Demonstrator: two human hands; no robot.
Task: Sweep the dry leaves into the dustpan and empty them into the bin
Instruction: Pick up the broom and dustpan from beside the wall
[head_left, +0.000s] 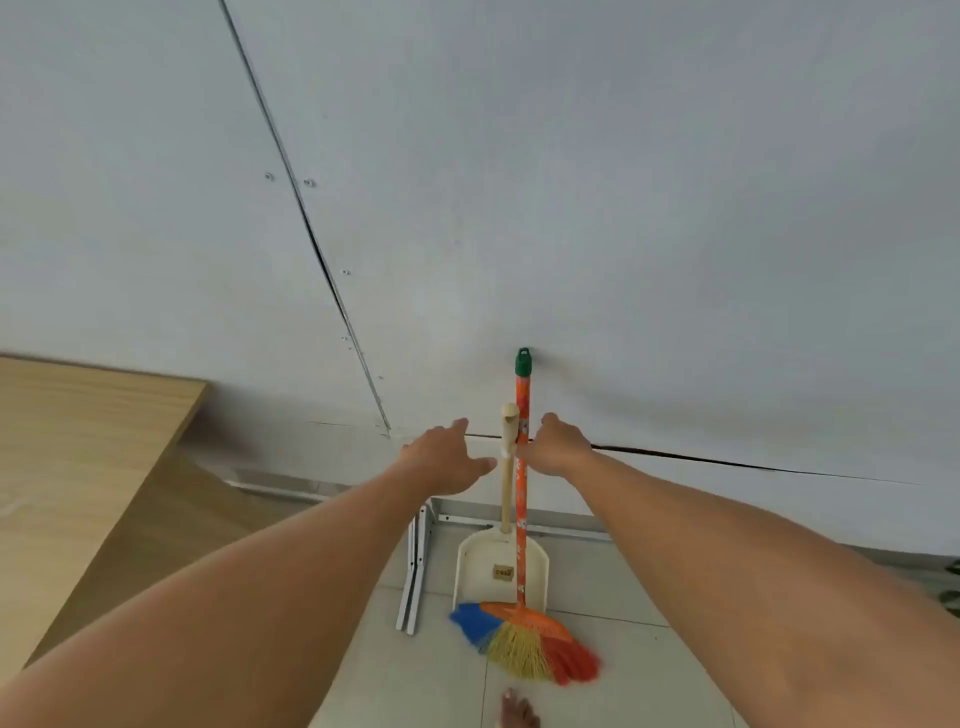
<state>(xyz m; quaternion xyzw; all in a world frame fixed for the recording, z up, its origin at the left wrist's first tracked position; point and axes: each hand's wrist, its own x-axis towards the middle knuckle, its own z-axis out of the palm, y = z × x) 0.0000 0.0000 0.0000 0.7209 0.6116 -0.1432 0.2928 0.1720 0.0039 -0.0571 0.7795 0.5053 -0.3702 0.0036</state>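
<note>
The left hand is open, with fingers spread and straight. Its thumb tip lies just beside the upright cream handle of the dustpan but does not clearly touch it. The right hand is on the other side, knuckles up and thumb raised. Its fingers meet the orange patterned shaft of the broom, but whether they close round it cannot be told. Both bare forearms stretch forward from the bottom corners of the view.

The two handles stand side by side between the hands, with the broom's the taller and topped by a green cap that rests against the wall. The dustpan stands upright at the far edge of the floor, its cream pan facing out with a small label on it. The broom leans in front of it, and its blue, yellow and red bristles fan out on the tiles just below the pan's lip.

To the left of the dustpan, a folded white metal frame also leans at the floor's far edge. Further left, a large light wooden board is tilted against the wall. A bare foot shows at the near edge of the floor, below the bristles. The wall is made of pale grey panels with dark seams and small screws.
</note>
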